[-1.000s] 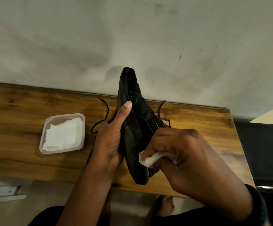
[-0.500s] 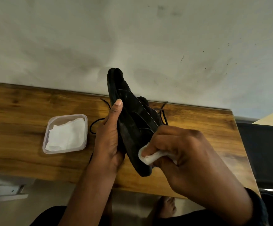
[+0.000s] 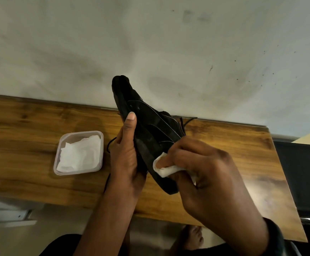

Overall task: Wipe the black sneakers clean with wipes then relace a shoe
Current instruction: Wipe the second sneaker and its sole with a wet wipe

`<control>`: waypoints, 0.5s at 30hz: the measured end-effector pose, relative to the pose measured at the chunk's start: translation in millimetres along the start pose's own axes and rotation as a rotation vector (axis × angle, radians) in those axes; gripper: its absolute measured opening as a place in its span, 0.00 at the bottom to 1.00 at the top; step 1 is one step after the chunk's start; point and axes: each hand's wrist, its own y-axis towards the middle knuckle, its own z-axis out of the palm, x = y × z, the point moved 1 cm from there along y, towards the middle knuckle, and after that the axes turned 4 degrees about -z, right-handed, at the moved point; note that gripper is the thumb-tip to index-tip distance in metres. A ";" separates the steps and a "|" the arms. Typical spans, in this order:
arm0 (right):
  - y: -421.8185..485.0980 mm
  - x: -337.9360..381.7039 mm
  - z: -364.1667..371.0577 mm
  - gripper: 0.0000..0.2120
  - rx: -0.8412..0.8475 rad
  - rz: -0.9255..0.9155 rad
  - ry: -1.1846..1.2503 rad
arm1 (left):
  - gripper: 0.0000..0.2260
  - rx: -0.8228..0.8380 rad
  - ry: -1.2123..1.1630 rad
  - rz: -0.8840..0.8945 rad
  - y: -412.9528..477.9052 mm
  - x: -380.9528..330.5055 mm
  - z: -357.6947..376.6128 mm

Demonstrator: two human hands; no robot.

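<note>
While the left hand [image 3: 126,159] holds the black sneaker [image 3: 150,130] up off the wooden table [image 3: 21,130], I see the shoe tilted on edge, one end pointing up and away toward the wall [image 3: 150,43] and the other end low and nearer to me. That hand grasps the shoe from its left side. One finger [image 3: 130,124] lies straight up along the edge with the nail facing me, and the rest of the fingers are hidden behind the shoe, so I cannot tell how they lie.

On my feed the right hand [image 3: 206,174] comes in from the right with its fingers curled round a folded white wipe [image 3: 166,169]. The wipe is pressed against the side of the sneaker, in the lower half, just right of the left palm. A fingertip [image 3: 159,163] sits on top of the wipe, and the wipe lies between that fingertip and the shoe.

A black lace [image 3: 186,121] trails from the far right side of the shoe over the back edge of the table. Another loop of lace [image 3: 109,144] shows just left of the left hand.

Left of both hands, apart from them, a clear plastic tub [image 3: 77,173] stands on the table with more white wipes [image 3: 80,154] lying inside it. Below the table's near edge I can make out a bare foot [image 3: 193,237].
</note>
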 end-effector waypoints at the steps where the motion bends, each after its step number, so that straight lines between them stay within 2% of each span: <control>1: -0.2 -1.1 -0.7 0.12 0.030 -0.011 -0.001 | 0.32 -0.012 0.000 0.003 0.2 -0.8 -0.2; 4: -3.3 -8.9 -14.8 0.14 0.158 -0.039 0.080 | 0.29 -0.032 -0.021 -0.003 0.4 -1.3 2.1; 8: -8.8 -22.3 -30.6 0.19 0.307 -0.057 0.065 | 0.31 -0.086 0.005 0.010 -1.6 -0.7 6.2; 10: -9.4 -24.5 -32.8 0.18 0.232 -0.041 0.048 | 0.30 -0.135 0.018 0.019 -3.6 -2.2 7.0; 12: -7.2 -22.1 -31.5 0.12 0.087 -0.002 0.037 | 0.29 -0.181 0.026 0.058 -6.2 -5.6 8.2; 15: -3.0 -16.4 -17.5 0.10 -0.065 0.037 0.034 | 0.25 -0.165 0.134 0.150 -14.2 -9.4 16.9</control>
